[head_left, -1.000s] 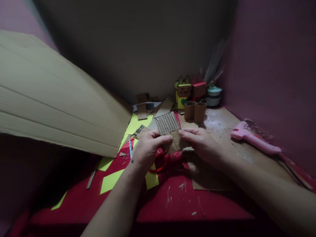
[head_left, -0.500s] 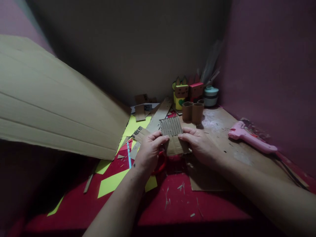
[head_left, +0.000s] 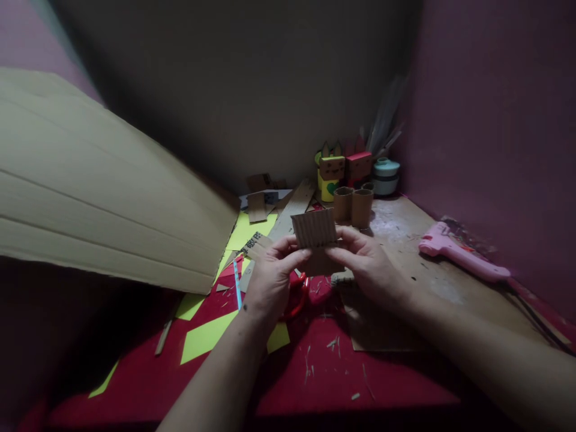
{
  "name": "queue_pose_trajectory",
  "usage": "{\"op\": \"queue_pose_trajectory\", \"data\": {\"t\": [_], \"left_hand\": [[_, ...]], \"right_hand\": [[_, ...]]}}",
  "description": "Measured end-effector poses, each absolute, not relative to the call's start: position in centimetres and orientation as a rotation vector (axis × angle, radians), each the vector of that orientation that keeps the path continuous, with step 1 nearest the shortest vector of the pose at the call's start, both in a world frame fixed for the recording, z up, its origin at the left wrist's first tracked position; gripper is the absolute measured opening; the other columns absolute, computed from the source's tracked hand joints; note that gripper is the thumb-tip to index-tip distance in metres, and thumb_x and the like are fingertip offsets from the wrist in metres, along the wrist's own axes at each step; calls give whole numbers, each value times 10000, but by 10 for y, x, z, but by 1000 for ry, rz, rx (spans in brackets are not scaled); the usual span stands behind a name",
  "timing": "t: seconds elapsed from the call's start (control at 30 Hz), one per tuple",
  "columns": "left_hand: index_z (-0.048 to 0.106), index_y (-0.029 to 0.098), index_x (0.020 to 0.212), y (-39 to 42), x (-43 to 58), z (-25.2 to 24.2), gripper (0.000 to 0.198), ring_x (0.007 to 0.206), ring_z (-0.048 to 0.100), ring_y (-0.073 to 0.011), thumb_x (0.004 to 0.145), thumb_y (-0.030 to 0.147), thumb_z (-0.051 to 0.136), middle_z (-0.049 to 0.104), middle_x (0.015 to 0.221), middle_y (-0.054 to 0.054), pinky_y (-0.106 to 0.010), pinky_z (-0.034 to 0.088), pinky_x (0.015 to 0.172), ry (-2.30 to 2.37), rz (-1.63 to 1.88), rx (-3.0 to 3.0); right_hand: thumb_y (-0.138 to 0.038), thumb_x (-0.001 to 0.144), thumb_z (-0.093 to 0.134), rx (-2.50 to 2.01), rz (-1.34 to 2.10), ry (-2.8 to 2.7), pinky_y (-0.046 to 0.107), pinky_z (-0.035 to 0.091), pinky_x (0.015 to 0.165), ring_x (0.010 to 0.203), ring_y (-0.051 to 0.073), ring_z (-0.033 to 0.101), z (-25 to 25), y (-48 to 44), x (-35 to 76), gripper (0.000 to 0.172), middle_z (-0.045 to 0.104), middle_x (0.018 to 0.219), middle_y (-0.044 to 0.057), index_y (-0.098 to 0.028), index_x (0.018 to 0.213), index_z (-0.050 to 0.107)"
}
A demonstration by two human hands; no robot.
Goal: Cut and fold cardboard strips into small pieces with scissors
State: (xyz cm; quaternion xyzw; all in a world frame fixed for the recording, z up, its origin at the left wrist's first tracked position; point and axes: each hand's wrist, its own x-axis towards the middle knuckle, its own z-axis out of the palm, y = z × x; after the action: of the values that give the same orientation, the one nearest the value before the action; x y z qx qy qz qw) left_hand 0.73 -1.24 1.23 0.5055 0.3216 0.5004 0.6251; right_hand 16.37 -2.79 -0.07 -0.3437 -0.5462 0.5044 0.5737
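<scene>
A small piece of cardboard [head_left: 315, 229] with a ridged, corrugated upper part is held up between my two hands. My left hand [head_left: 279, 270] pinches its left side, thumb in front and fingers behind. On the right side, my right hand [head_left: 366, 264] grips it the same way. The lower part of the piece is smooth and dim, tilted below the ridged part. Just under my left hand, red-handled scissors [head_left: 300, 300] lie on the red cloth, partly hidden. A flat cardboard sheet [head_left: 378, 327] lies beneath my right hand and forearm.
A large cardboard panel [head_left: 108, 198] leans in from the left. Cardboard tubes [head_left: 361, 209], yellow and red animal-faced figures [head_left: 332, 174] and a lidded pot [head_left: 386, 177] stand at the back. Right lies a pink glue gun [head_left: 463, 252]. Yellow paper [head_left: 207, 337] and a blue pencil-like stick [head_left: 237, 283] lie left.
The cardboard piece has tipped in my hands: its ridged part stands more upright and its lower part has turned away into shadow. More of the scissors shows below.
</scene>
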Motion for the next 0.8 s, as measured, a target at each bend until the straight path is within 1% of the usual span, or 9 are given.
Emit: {"op": "queue_pose_trajectory", "data": {"t": [0.07, 0.17, 0.23, 0.33, 0.4, 0.47, 0.53, 0.6, 0.8], "left_hand": [[703, 185, 867, -12, 6, 12, 179, 856, 608, -151, 704, 120, 670, 700, 868, -15, -278, 451, 834, 724, 1187, 1203], [708, 198, 835, -12, 6, 11, 166, 823, 600, -146, 695, 115, 676, 690, 816, -6, -278, 454, 823, 717, 1218, 1190], [706, 199, 813, -12, 6, 12, 158, 802, 596, -144, 689, 104, 682, 673, 783, -3, -285, 462, 821, 716, 1232, 1175], [715, 213, 820, -16, 6, 16, 171, 825, 586, -147, 713, 89, 668, 645, 801, -1, -291, 471, 833, 706, 1280, 1254], [724, 237, 780, -20, 6, 20, 172, 859, 573, -148, 720, 86, 668, 626, 841, 3, -280, 477, 822, 663, 1345, 1319], [726, 257, 727, -24, 5, 24, 191, 875, 559, -147, 710, 74, 674, 608, 864, 5, -262, 482, 788, 604, 1404, 1353], [726, 269, 708, -27, 4, 27, 231, 860, 551, -144, 690, 44, 674, 596, 851, 3, -246, 480, 753, 578, 1442, 1384], [726, 270, 701, -29, 2, 29, 246, 846, 549, -148, 677, 30, 679, 589, 846, -4, -245, 476, 734, 582, 1452, 1445], [726, 247, 687, -30, -7, 29, 152, 841, 557, -173, 733, 106, 696, 578, 863, -27, -297, 473, 731, 500, 1508, 1713]], "right_hand": [[-244, 800, 585, -784, 1073, -1292, 310, 502, 762, 794, 149, 620, 1, -29, 164, 92, 667, 850, 4, -204, 883, 590], [-208, 817, 560, -708, 1022, -1336, 319, 504, 764, 798, 152, 623, 2, -30, 164, 78, 656, 830, 2, -205, 892, 580], [-180, 829, 541, -682, 971, -1383, 330, 507, 759, 794, 156, 622, 2, -32, 164, 105, 647, 831, 3, -214, 922, 576], [-140, 837, 531, -722, 661, -1476, 340, 502, 773, 830, 163, 612, -1, -39, 165, 172, 635, 894, 13, -238, 969, 582], [-117, 844, 530, -747, 456, -1550, 340, 500, 776, 862, 169, 614, -2, -44, 167, 234, 642, 928, 11, -269, 1014, 586], [-105, 858, 523, -784, 360, -1593, 325, 508, 746, 876, 169, 627, -1, -50, 167, 280, 665, 932, -1, -303, 1047, 583], [-96, 869, 510, -768, 353, -1592, 320, 518, 739, 902, 169, 640, 2, -54, 167, 293, 683, 944, -6, -314, 1049, 586], [-81, 876, 495, -684, 404, -1582, 333, 523, 777, 948, 173, 641, 5, -57, 166, 284, 688, 982, 1, -301, 1025, 599], [-31, 848, 532, -524, 629, -1516, 379, 499, 881, 1016, 193, 623, 15, -59, 166, 253, 669, 1074, 33, -250, 948, 612]]}}
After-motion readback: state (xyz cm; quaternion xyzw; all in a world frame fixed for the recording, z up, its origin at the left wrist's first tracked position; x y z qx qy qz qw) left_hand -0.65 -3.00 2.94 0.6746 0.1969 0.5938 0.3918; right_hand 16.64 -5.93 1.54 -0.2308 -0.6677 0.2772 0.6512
